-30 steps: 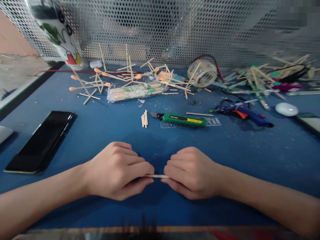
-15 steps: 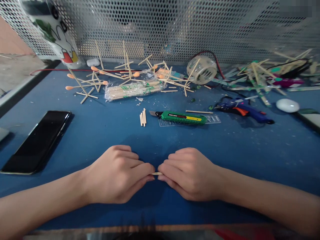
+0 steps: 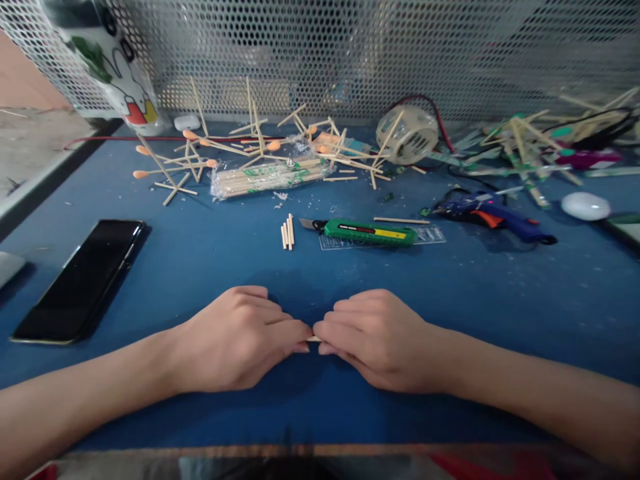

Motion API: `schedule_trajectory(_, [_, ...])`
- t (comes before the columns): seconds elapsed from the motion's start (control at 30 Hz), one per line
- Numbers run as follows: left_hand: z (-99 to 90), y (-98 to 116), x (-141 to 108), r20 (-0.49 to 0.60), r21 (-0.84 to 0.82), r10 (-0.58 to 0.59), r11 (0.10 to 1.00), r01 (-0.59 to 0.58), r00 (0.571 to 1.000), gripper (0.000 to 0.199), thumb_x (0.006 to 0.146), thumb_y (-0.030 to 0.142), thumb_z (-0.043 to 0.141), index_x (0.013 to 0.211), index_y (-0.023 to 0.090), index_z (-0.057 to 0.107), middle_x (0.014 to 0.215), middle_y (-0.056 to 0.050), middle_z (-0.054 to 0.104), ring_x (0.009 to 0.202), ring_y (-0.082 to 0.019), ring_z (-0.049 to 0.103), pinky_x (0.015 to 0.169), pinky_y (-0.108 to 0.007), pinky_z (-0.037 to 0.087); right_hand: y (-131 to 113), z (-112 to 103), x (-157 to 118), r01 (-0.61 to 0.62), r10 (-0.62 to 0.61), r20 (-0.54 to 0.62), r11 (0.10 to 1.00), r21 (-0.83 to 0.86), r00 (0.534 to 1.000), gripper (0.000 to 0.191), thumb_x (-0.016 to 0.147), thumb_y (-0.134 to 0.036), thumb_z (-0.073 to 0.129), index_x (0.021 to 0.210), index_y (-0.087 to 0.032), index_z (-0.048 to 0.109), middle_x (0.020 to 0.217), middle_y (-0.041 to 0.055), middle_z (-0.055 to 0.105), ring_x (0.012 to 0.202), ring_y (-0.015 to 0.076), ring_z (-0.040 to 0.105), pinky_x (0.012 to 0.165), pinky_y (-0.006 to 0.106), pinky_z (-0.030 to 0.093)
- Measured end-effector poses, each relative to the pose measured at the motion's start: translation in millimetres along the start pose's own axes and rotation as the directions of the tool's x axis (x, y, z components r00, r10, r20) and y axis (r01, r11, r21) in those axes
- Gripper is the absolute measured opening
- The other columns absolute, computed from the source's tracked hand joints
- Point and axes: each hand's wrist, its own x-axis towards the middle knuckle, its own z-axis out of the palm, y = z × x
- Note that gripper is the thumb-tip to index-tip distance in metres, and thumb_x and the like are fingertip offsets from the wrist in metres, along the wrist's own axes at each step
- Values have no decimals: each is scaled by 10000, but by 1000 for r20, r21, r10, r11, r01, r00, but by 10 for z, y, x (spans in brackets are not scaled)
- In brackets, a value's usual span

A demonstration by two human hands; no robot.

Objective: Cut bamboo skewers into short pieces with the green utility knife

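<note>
Between my two hands a thin wooden stick (image 3: 314, 339) runs sideways, with only a short middle part showing. My left hand (image 3: 245, 343) is closed and pinches its left end between thumb and forefinger. From the other side my right hand (image 3: 383, 343) pinches the right end, its fingers curled in. The hands nearly touch, low over the blue table (image 3: 210, 260). Beyond them lies a small group of short cut sticks (image 3: 288, 233). To the right of those, a green utility knife (image 3: 367, 231) with its blade out rests on a clear ruler (image 3: 430, 235).
A black phone (image 3: 80, 280) lies at left. Along the back are a plastic-wrapped bundle of sticks (image 3: 270, 177), loose stick pieces, a round translucent plastic part (image 3: 407, 135) and a bottle (image 3: 115, 67) before a perforated metal panel (image 3: 300, 53). At right sit a blue glue gun (image 3: 495, 217) and a white rounded object (image 3: 586, 206).
Both hands still pinch the stick and have come slightly closer together. The whole view has shifted a little; the things on the table keep their places.
</note>
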Motion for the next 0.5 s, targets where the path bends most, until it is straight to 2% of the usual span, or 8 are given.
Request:
schedule_trajectory(0.13, [-49, -50, 34, 75, -147, -25, 989, 35, 997, 237, 1055, 192, 438, 1109, 226, 666, 913, 4, 768, 726, -157, 670, 688, -336, 405, 56, -33, 11, -16, 11, 51, 994, 110, 999, 271, 1070, -256, 365, 958, -203, 607, 735, -20, 650, 631, 131, 552, 571, 297, 305])
schedule_trajectory(0.3, [-102, -84, 66, 86, -224, 9, 975, 11, 996, 243, 1073, 199, 411, 1102, 192, 652, 913, -20, 730, 801, -166, 625, 753, -286, 422, 111, -100, 41, -47, 10, 134, 960, 276, 991, 309, 1084, -294, 309, 999, -195, 589, 764, -6, 644, 666, 125, 554, 634, 269, 344])
schedule_trajectory(0.4, [-133, -82, 74, 85, -232, 24, 973, -4, 996, 247, 1075, 192, 401, 1109, 165, 645, 905, -42, 702, 822, -159, 615, 756, -257, 430, 108, -134, 54, -76, 24, 174, 953, 293, 984, 307, 1083, -317, 304, 965, -192, 558, 745, -13, 617, 642, 118, 528, 637, 256, 347])
schedule_trajectory(0.5, [-146, -45, 75, 92, -245, 7, 969, 16, 996, 248, 1076, 206, 388, 1014, 158, 624, 848, -29, 679, 778, -138, 619, 744, -228, 443, 54, -157, 54, -105, 62, 168, 961, 256, 984, 304, 1080, -304, 278, 941, -192, 524, 724, -25, 612, 606, 106, 519, 629, 242, 361])
